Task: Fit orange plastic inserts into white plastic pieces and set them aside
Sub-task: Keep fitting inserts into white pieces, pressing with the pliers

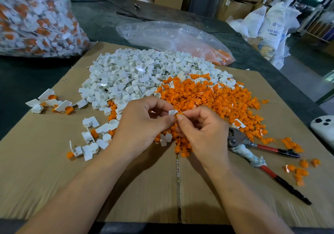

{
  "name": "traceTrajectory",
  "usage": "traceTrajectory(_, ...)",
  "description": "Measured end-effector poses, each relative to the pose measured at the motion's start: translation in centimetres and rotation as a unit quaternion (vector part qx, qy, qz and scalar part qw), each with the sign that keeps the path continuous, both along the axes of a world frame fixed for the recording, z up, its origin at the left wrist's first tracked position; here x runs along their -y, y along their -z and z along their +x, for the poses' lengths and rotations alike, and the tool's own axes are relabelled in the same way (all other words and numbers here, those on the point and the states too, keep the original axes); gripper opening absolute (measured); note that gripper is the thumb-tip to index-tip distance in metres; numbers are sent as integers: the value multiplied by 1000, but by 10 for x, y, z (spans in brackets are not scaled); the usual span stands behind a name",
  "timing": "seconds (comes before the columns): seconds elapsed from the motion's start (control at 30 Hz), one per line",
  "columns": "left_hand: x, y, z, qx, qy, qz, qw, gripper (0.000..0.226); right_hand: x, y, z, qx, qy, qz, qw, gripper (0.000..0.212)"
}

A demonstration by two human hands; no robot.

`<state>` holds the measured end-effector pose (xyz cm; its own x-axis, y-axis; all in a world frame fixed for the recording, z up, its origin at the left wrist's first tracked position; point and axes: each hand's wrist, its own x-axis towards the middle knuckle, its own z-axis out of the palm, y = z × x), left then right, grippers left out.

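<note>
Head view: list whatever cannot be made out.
- Head view: white piece and orange insert, mostly covered by the left hand and right hand; fit unclear.
- Head view: white device, cut by the right edge.
- Head view: sack lettering, too blurred to read fully.
- Head view: pliers, head partly behind the right hand.

The flat cardboard [54,179] was brown paper, dull and a bit rough. The white pieces [126,74] were smooth plastic with a soft shine. The orange inserts [207,96] were plastic too, bright and smooth. The clear bag [171,34] was thin, shiny, crinkly plastic. The pliers [236,138] had a grey metal head, and dirty cloth tape wrapped one red handle.
</note>
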<state>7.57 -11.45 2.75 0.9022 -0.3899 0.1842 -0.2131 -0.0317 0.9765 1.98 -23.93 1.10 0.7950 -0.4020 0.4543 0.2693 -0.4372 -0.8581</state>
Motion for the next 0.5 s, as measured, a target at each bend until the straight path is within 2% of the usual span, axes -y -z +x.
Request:
traceTrajectory(0.17, -1, -2, 1, -7, -12, -15, 1000, 29, 0, 0, 0, 1, -42, -8, 999, 13)
traceTrajectory(0.3, -2, -4, 1, -45, -6, -45, 998, 28, 3, 1, 0, 5, -69, -11, 998, 17)
traceTrajectory(0.5, -4, -10, -1, -81, 20, -64, 994, 23, 8, 1, 1, 42, -63, -57, 996, 27)
